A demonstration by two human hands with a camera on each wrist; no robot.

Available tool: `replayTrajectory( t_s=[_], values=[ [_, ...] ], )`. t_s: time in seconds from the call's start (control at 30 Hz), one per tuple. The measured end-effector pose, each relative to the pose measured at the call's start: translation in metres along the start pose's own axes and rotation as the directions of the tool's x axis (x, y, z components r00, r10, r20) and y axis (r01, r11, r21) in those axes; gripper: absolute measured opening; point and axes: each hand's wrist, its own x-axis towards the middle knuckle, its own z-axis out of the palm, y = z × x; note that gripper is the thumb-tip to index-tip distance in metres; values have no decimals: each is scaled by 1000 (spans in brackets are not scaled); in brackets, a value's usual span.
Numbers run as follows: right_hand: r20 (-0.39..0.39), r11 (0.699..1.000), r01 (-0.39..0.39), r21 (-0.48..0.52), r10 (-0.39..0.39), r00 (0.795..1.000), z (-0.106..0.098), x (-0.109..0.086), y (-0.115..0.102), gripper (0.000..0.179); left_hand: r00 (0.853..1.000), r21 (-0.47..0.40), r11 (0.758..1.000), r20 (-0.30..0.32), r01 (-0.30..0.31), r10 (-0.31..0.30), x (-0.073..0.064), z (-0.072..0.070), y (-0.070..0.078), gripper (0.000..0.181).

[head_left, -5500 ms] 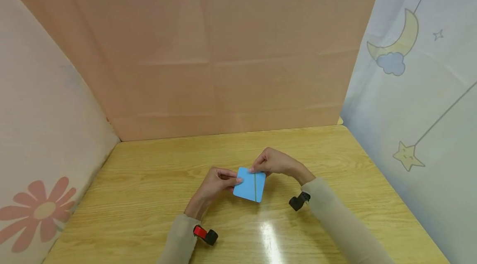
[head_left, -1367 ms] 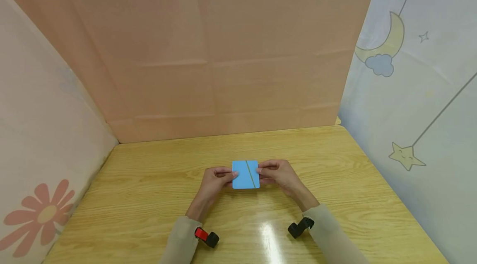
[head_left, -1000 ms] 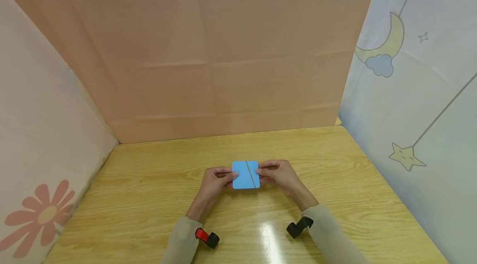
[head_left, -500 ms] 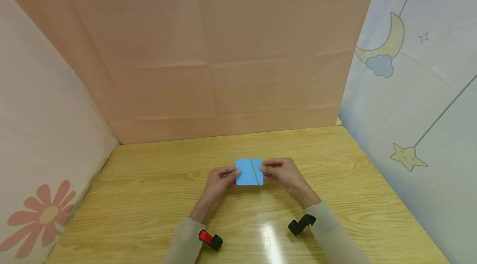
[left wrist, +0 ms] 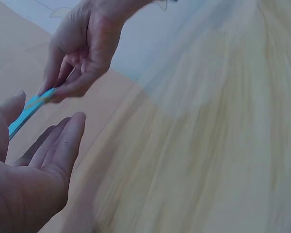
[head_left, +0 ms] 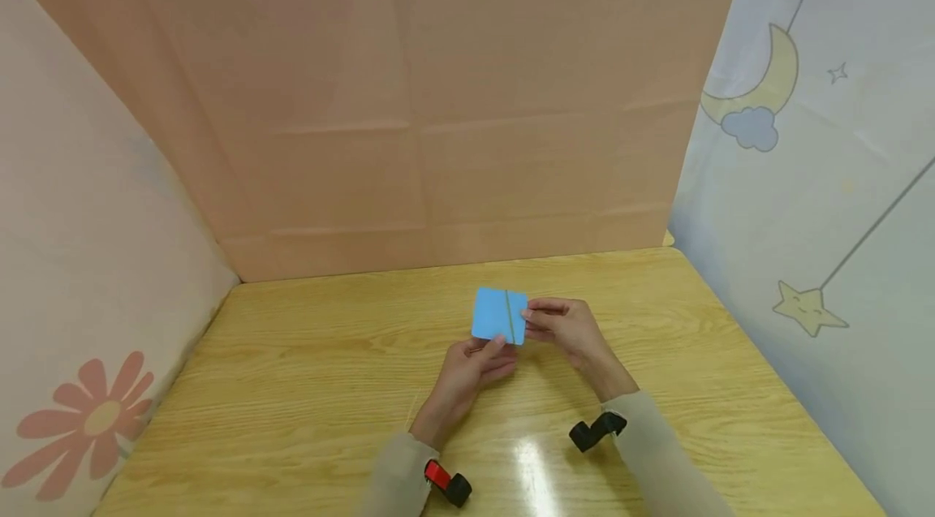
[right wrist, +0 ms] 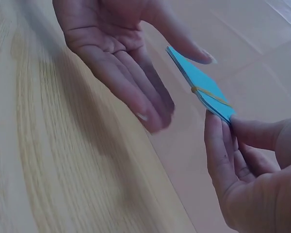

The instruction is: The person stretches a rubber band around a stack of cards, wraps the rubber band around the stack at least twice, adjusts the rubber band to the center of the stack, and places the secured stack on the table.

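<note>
A thin square stack of light blue cards (head_left: 491,312) is held tilted above the table, with a yellowish rubber band (head_left: 509,312) round it toward its right side. My right hand (head_left: 579,336) pinches the stack's right edge between thumb and fingers. Below its near edge is my left hand (head_left: 462,379), thumb and fingers spread apart. The right wrist view shows the stack (right wrist: 200,80) edge-on, its layers visible, and the left hand (right wrist: 111,53) standing off from it with straight fingers. In the left wrist view, the stack (left wrist: 26,114) is partly hidden behind the left thumb.
The wooden table (head_left: 307,355) reaches back to a tan cloth backdrop (head_left: 409,135). Patterned cloth walls (head_left: 796,176) stand on both sides. Each wrist carries a small black camera mount (head_left: 597,431), the left one with a red part (head_left: 437,474).
The stack has moved up and slightly right and tilted. My left hand has let go of its left edge and shifted right, below the near edge. The right hand keeps its pinch.
</note>
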Motion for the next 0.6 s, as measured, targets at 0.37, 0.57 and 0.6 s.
replayTrajectory(
  t_s=[0.37, 0.57, 0.6],
  values=[
    [-11, 1000, -19, -6, 19, 1000, -5, 1, -1, 38, 999, -158, 987, -35, 25, -31, 7, 39, -19, 50],
    [-29, 1000, -25, -12, 25, 999, -7, 3, 0, 36, 996, -247, 969, -80, 10, -30, 10, 51, -22, 43],
    [-34, 1000, -28, -12, 28, 999, -7, 3, 0, 35, 996, -259, 966, -86, 10, -33, 11, 52, -22, 40]
  ],
)
